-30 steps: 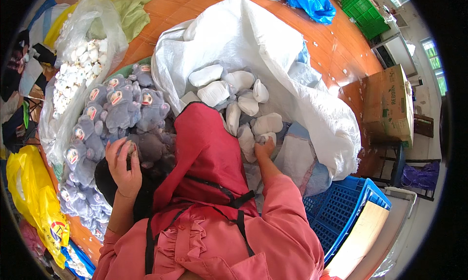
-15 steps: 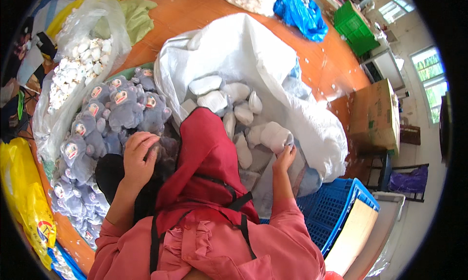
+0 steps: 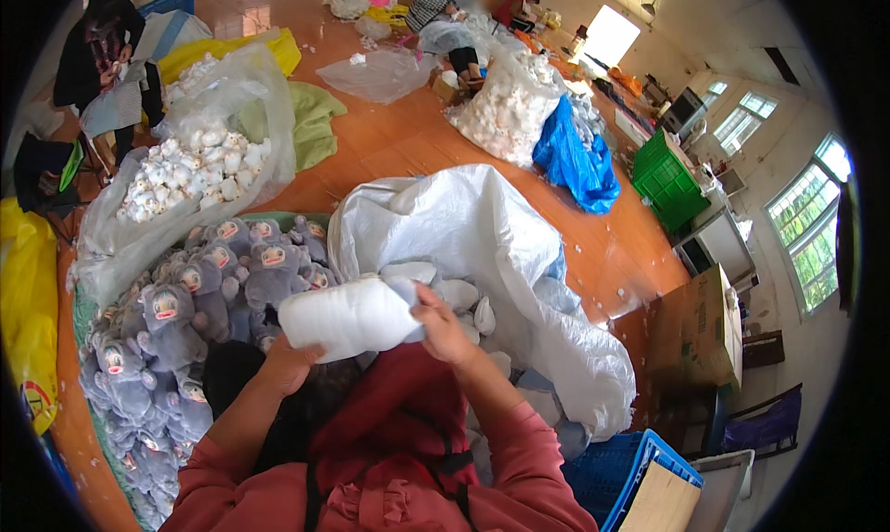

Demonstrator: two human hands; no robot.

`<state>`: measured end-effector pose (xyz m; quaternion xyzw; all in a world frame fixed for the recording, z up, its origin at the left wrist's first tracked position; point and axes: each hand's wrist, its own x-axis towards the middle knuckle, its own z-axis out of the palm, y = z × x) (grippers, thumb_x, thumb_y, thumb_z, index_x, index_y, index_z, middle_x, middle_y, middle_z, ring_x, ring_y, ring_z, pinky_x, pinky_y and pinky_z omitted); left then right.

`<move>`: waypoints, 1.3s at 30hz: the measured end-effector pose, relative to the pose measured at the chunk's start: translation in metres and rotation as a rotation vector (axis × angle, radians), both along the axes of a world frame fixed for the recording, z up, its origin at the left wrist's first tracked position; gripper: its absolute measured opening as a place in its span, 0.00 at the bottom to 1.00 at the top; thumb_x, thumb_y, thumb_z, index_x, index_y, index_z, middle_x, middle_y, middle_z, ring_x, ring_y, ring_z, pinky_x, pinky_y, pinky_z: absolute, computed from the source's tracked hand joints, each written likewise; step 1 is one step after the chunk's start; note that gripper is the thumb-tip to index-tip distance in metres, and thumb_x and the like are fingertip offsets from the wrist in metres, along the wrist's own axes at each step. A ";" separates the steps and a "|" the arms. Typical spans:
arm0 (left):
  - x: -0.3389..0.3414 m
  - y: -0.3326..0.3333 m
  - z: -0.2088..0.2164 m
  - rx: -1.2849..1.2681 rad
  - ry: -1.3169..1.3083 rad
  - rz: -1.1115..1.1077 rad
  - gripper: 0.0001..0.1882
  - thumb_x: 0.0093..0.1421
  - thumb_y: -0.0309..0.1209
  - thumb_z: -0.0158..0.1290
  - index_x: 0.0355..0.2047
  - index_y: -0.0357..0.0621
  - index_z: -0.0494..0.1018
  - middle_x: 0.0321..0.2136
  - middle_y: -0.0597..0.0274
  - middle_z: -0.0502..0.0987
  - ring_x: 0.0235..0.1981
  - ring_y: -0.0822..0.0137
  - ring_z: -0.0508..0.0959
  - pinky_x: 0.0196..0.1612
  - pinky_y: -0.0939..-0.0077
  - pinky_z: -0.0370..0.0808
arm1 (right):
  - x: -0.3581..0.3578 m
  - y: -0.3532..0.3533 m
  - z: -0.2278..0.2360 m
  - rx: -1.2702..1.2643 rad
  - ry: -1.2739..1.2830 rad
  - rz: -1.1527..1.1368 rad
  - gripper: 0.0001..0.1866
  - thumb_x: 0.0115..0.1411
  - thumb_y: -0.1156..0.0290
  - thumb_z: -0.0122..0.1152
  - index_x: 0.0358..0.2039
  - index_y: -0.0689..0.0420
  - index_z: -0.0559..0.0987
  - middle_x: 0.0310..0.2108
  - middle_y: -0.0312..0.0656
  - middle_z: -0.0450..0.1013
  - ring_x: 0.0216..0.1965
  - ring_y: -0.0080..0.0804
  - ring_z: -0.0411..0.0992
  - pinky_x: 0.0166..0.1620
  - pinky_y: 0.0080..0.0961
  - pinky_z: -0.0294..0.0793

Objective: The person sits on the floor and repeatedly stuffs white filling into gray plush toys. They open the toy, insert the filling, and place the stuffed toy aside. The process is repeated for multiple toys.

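A long white bundle (image 3: 348, 319), rounded and wrapped or stacked in ridges, is held up level above my lap. My left hand (image 3: 289, 365) grips its lower left end, while the fingers of my right hand (image 3: 445, 328) close round its greyish right end. What exactly the bundle consists of I cannot make out. Beyond it stands a wide-open white woven sack (image 3: 445, 208), with several similar white bundles (image 3: 459, 294) inside. Close to my left arm lies a big heap of grey plush toys (image 3: 167, 310) with light faces.
Behind the plush toys is a clear plastic bag (image 3: 264, 87) of small white pieces. A blue crate (image 3: 603, 476) sits at my right, near a cardboard box (image 3: 691, 333). Farther off are a green crate (image 3: 669, 175) and a seated person (image 3: 102, 59) at the left.
The white bundle has come up out of the sack and leftward in my right hand. My left hand has moved from beside the plush toys onto it. The view has tilted up.
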<state>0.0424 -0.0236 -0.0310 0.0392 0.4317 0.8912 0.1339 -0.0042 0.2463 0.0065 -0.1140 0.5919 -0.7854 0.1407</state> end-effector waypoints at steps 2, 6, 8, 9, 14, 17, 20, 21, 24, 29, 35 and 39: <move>-0.007 -0.011 -0.004 0.033 -0.052 0.126 0.29 0.56 0.24 0.61 0.58 0.42 0.66 0.52 0.61 0.74 0.54 0.61 0.74 0.58 0.61 0.70 | -0.014 -0.022 -0.003 0.029 -0.024 0.070 0.27 0.61 0.75 0.43 0.62 0.63 0.65 0.57 0.42 0.68 0.57 0.28 0.65 0.61 0.26 0.61; -0.013 -0.024 0.007 -0.044 -0.082 0.332 0.19 0.59 0.22 0.57 0.52 0.39 0.72 0.46 0.61 0.78 0.46 0.66 0.78 0.50 0.70 0.75 | -0.031 -0.040 0.008 0.060 -0.019 0.172 0.24 0.66 0.67 0.53 0.60 0.63 0.67 0.55 0.39 0.69 0.55 0.25 0.66 0.59 0.25 0.62; -0.013 -0.029 0.007 -0.205 -0.105 0.386 0.18 0.59 0.22 0.57 0.51 0.37 0.73 0.44 0.61 0.79 0.45 0.68 0.78 0.49 0.71 0.75 | -0.035 -0.050 0.008 0.216 0.036 0.214 0.26 0.64 0.67 0.59 0.59 0.63 0.68 0.52 0.38 0.70 0.53 0.24 0.67 0.57 0.24 0.65; -0.012 -0.029 0.008 -0.300 -0.115 0.397 0.18 0.59 0.23 0.57 0.50 0.37 0.73 0.44 0.61 0.79 0.44 0.69 0.78 0.48 0.72 0.74 | -0.036 -0.055 0.009 0.294 0.065 0.232 0.27 0.63 0.67 0.62 0.59 0.63 0.68 0.51 0.38 0.71 0.51 0.24 0.68 0.55 0.23 0.66; -0.007 -0.024 0.011 -0.510 -0.151 0.315 0.17 0.60 0.23 0.56 0.50 0.36 0.73 0.44 0.62 0.78 0.45 0.70 0.77 0.48 0.75 0.73 | -0.036 -0.066 -0.011 0.334 -0.139 0.054 0.24 0.56 0.70 0.71 0.51 0.62 0.75 0.39 0.36 0.76 0.41 0.21 0.73 0.49 0.21 0.72; -0.007 -0.027 0.024 0.283 -0.227 0.079 0.21 0.64 0.29 0.53 0.56 0.35 0.67 0.52 0.59 0.74 0.52 0.64 0.74 0.53 0.69 0.71 | -0.041 -0.053 -0.012 0.079 -0.331 0.102 0.23 0.55 0.72 0.71 0.51 0.61 0.75 0.41 0.36 0.76 0.41 0.22 0.73 0.49 0.23 0.72; -0.015 -0.026 0.026 0.516 -0.242 -0.098 0.26 0.67 0.37 0.49 0.61 0.36 0.63 0.56 0.57 0.72 0.56 0.61 0.73 0.57 0.64 0.71 | -0.039 -0.047 0.000 -0.099 -0.435 0.151 0.19 0.56 0.76 0.69 0.49 0.58 0.76 0.41 0.34 0.75 0.41 0.22 0.72 0.48 0.23 0.72; -0.019 -0.024 0.022 0.500 -0.239 -0.145 0.27 0.69 0.40 0.47 0.62 0.36 0.61 0.57 0.56 0.71 0.57 0.61 0.72 0.57 0.63 0.71 | -0.039 -0.047 -0.003 -0.017 -0.361 0.181 0.18 0.56 0.76 0.69 0.47 0.57 0.76 0.40 0.33 0.75 0.41 0.22 0.72 0.47 0.22 0.72; -0.025 -0.035 -0.061 0.316 -0.186 -0.155 0.26 0.69 0.41 0.47 0.61 0.38 0.62 0.54 0.55 0.72 0.51 0.63 0.76 0.53 0.66 0.75 | -0.035 -0.067 -0.026 0.105 -0.194 0.291 0.14 0.56 0.75 0.69 0.42 0.54 0.75 0.36 0.29 0.73 0.40 0.19 0.70 0.46 0.21 0.71; -0.022 -0.022 -0.046 0.153 -0.107 -0.138 0.21 0.69 0.39 0.46 0.58 0.41 0.65 0.49 0.57 0.75 0.43 0.66 0.80 0.45 0.73 0.79 | -0.031 -0.066 -0.035 0.087 -0.287 0.302 0.13 0.56 0.74 0.69 0.40 0.53 0.75 0.36 0.29 0.73 0.40 0.19 0.70 0.45 0.21 0.71; -0.016 -0.041 -0.074 0.802 -0.588 -0.386 0.21 0.68 0.38 0.47 0.59 0.44 0.64 0.46 0.57 0.77 0.41 0.63 0.81 0.41 0.70 0.82 | -0.024 -0.076 -0.031 0.030 -0.256 0.310 0.13 0.57 0.73 0.69 0.41 0.54 0.75 0.37 0.30 0.73 0.40 0.20 0.70 0.45 0.23 0.71; -0.012 -0.030 -0.054 0.583 -0.455 -0.310 0.21 0.69 0.37 0.46 0.59 0.44 0.65 0.46 0.56 0.77 0.40 0.62 0.82 0.41 0.69 0.82 | -0.022 -0.080 -0.030 -0.105 -0.220 0.319 0.18 0.58 0.76 0.67 0.46 0.51 0.72 0.37 0.31 0.74 0.37 0.21 0.72 0.41 0.23 0.75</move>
